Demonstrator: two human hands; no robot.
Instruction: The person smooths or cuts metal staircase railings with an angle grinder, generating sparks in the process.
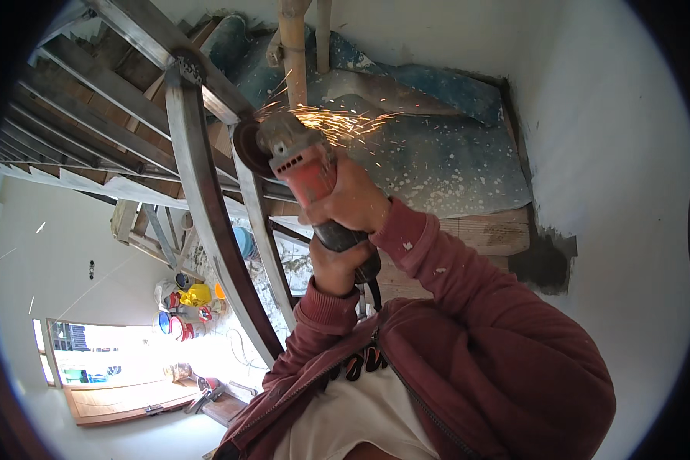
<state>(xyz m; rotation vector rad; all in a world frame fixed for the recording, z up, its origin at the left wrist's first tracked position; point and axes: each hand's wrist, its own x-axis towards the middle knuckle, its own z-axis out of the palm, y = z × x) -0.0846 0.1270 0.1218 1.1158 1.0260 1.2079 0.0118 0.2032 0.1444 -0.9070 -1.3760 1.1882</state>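
A red and black angle grinder (311,178) is held in both my hands in front of my chest. My right hand (356,198) is closed around its body near the grey head. Lower down, my left hand (334,267) is wrapped about the black rear part. The grinder's disc (251,149) is at the grey metal railing (224,107), close to where an upright bar meets the top rail. Orange sparks (343,123) fly out to the right from there. The exact contact spot is partly hidden by the grinder's head.
Curved metal uprights (199,169) stand to my left, above a lower floor with buckets (182,328) and a yellow bag (196,294). A stained blue-grey sheet (445,165) covers the surface ahead. A wooden pole (292,54) rises there. A white wall (613,153) bounds the right.
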